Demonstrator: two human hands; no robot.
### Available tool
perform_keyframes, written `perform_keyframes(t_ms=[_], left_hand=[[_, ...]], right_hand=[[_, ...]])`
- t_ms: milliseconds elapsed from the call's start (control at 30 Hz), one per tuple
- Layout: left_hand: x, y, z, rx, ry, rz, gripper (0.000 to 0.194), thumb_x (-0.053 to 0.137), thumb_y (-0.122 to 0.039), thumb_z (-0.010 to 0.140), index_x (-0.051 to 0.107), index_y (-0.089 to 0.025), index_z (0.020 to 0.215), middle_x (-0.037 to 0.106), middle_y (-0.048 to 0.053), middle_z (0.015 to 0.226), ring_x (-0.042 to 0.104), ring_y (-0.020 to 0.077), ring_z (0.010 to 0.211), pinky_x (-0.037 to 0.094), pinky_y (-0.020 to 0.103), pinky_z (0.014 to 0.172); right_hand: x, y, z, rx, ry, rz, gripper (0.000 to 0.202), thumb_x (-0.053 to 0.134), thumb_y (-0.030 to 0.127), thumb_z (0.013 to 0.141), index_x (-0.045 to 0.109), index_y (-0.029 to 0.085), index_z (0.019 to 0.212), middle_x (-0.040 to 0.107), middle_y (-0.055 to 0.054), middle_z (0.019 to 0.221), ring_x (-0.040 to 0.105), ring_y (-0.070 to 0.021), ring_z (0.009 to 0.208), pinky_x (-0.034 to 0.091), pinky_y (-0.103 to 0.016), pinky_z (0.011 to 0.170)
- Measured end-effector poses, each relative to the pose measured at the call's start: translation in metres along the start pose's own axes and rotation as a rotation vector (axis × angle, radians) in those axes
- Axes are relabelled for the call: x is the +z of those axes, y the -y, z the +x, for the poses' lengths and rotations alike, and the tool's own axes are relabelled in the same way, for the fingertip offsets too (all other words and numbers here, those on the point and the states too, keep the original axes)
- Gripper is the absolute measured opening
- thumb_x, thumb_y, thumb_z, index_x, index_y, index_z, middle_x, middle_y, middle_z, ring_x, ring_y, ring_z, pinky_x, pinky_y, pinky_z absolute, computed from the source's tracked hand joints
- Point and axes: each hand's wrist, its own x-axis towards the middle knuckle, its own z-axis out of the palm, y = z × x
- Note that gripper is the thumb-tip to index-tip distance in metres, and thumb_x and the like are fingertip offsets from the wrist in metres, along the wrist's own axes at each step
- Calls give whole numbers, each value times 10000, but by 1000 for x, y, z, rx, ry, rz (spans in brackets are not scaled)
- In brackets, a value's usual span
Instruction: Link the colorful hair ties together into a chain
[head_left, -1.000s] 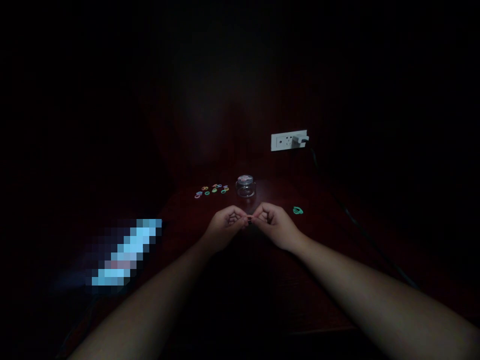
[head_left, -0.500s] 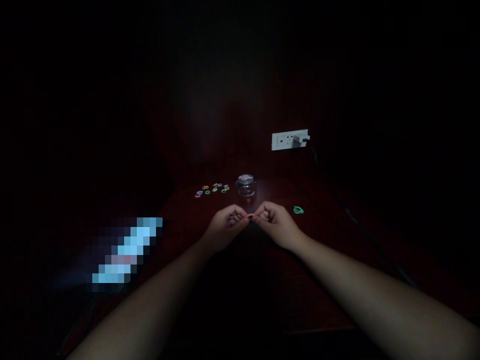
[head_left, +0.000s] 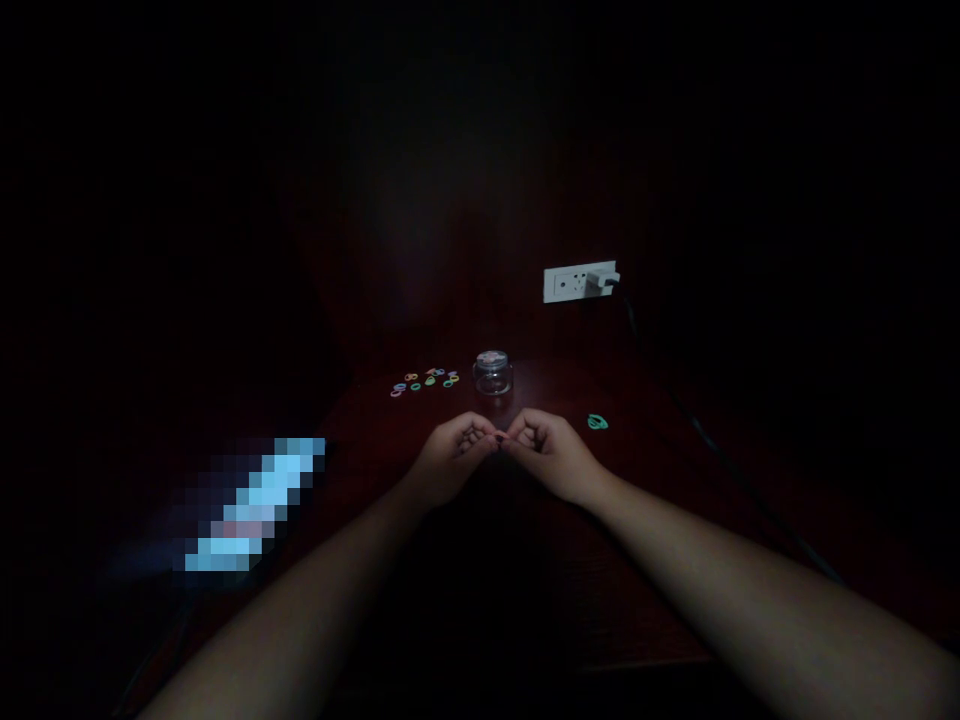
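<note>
Close together over the dark red table, my left hand and my right hand both pinch one small orange elastic hair band between thumb and fingertips. Only a short stretch of the band shows in the gap; the fingers hide its ends. Just behind them stands a clear glass jar with a patterned lid on. Several small coloured hair bands lie scattered left of the jar. To the right of my right hand is a green looped band or small bunch of bands.
A blurred-out lit screen lies at the left. On the back wall is a white socket panel with a plug in it. A dark cable runs down the right side. The surroundings are very dark.
The orange band between my fingertips shows as a flatter, smaller piece than before. My fingertips have shifted slightly; both hands keep their pinch. The jar and loose bands stay put.
</note>
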Motion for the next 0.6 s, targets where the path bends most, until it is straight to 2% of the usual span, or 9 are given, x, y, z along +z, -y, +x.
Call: perform_keyframes(t_ms=[267,600], left_hand=[[0,1,1,17,-14,2,167,533,-294,798,577,-139,843,616,24,765,564,123,713,425,230,646],[0,-1,1,32,0,48,168,523,-295,803,577,-137,826,620,25,755,557,116,680,419,221,616]], right_hand=[[-2,1,1,-25,-48,-27,261,573,406,738,483,165,697,382,67,504,305,-53,434,195,-196,412],[-1,2,1,-28,-36,-17,250,574,395,737,485,165,695,380,71,497,301,-54,429,194,-197,413]])
